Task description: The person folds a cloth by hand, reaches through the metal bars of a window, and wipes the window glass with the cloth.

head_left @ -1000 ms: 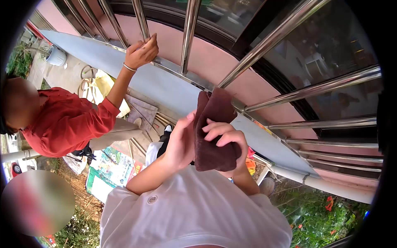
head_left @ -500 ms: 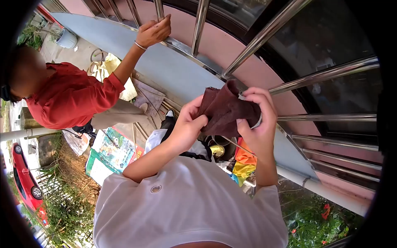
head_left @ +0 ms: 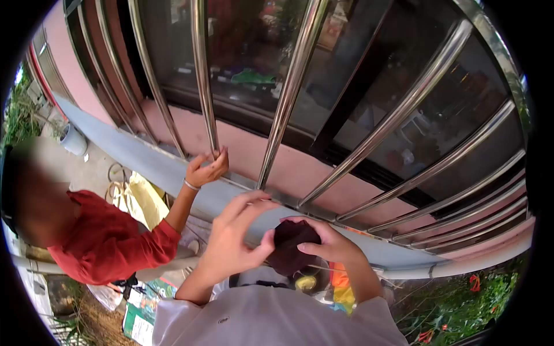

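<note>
Head view: both hands [head_left: 271,242] clutch a maroon cloth [head_left: 291,247] before steel window bars [head_left: 291,92] above a grey ledge [head_left: 173,173].

No legible txt anywhere; small round badge [head_left: 221,319] on the white shirt [head_left: 277,317] is too tiny & blurred to read, poss. a logo; printed sheet [head_left: 137,323] on the ground at lower left shows colour patches only, no letters that can be made out; nothing written on the steel bars [head_left: 288,92], pink wall [head_left: 231,150] or grey ledge [head_left: 144,161]; items behind the window glass [head_left: 242,57] too dim & reflective for any labels; no nos., brands or signs readable.
</note>
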Tool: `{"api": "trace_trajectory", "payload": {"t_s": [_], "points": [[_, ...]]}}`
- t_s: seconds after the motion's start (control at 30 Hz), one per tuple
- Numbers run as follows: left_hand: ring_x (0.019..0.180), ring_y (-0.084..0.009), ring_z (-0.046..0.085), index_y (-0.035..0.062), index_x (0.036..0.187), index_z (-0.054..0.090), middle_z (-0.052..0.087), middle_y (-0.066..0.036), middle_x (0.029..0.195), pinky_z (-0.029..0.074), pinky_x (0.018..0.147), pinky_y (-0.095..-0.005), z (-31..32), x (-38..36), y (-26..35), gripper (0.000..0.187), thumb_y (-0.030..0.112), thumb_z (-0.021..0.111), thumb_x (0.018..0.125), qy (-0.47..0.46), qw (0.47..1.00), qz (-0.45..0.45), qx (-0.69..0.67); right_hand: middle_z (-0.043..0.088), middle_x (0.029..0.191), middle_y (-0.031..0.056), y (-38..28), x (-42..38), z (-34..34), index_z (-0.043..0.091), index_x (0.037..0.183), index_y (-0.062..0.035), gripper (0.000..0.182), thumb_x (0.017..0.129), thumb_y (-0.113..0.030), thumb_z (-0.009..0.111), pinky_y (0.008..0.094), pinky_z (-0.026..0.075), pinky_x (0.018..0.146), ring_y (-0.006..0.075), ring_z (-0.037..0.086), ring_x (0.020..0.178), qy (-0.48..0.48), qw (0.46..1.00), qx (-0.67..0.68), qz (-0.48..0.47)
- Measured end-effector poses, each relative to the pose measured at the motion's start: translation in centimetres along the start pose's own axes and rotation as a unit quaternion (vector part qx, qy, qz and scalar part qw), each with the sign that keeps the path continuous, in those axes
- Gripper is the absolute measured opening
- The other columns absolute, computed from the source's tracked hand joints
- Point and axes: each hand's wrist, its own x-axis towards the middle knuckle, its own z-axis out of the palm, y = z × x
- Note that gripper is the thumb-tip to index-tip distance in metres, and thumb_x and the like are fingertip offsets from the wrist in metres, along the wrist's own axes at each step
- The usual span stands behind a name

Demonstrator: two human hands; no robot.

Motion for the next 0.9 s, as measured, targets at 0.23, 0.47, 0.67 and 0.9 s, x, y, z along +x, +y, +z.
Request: {"api": "trace_trajectory", "payload": {"t_s": [0.23, 0.47, 0.67, 0.9], "points": [[0.106, -0.0212, 0.051, 0.0016, 0.133, 0.036, 0.051, -0.013, 0.12, 0.038, 0.094, -0.0351, -6.1, 16.2, -3.7, 0.056, 0.019, 0.061, 0.086, 0.381, 0.92, 0.086, 0.029, 0.038, 0.135, 0.021, -4.7, 9.1, 1.1, 0.042, 0.125, -0.0032, 0.053, 0.076, 0.01, 0.059, 0.0379, 0.034, 0.102, 0.0331, 0.042, 0.123, 0.478, 0.693, -0.281, -0.46], [0.044, 0.0003, 0.026, 0.012, 0.064, 0.037, 0.032, 0.009, 0.051, 0.016, 0.04, -0.0203, -8.4, 20.0, -4.8, 0.034, 0.02, 0.055, 0.093, 0.222, 0.92, 0.037, -0.321, 0.039, 0.133, 0.0173, -11.5, 21.1, -5.9, 0.047, 0.123, 0.001, 0.051, 0.075, 0.02, 0.047, 0.0343, 0.04, 0.1, 0.0292, 0.045, 0.121, 0.618, 0.572, -0.202, -0.5], [0.046, -0.0008, 0.028, 0.0104, 0.068, 0.041, 0.035, 0.007, 0.053, 0.019, 0.041, -0.0205, -8.2, 19.6, -5.5, 0.029, 0.017, 0.056, 0.091, 0.193, 0.923, 0.036, -0.33, 0.045, 0.128, 0.0184, -15.8, 27.4, -13.4, 0.051, 0.12, -0.0042, 0.042, 0.079, 0.003, 0.055, 0.0435, 0.036, 0.097, 0.0383, 0.045, 0.114, 0.657, 0.432, -0.42, -0.453], [0.055, -0.001, 0.027, 0.0067, 0.071, 0.043, 0.035, 0.008, 0.06, 0.02, 0.048, -0.0205, -8.7, 19.0, -5.5, 0.021, 0.009, 0.055, 0.089, 0.152, 0.917, 0.02, -0.368, 0.042, 0.13, 0.0186, -24.5, 30.8, -14.8, 0.052, 0.118, -0.0085, 0.047, 0.072, -0.008, 0.064, 0.062, 0.027, 0.098, 0.0465, 0.036, 0.119, 0.64, 0.295, -0.529, -0.473]]}}
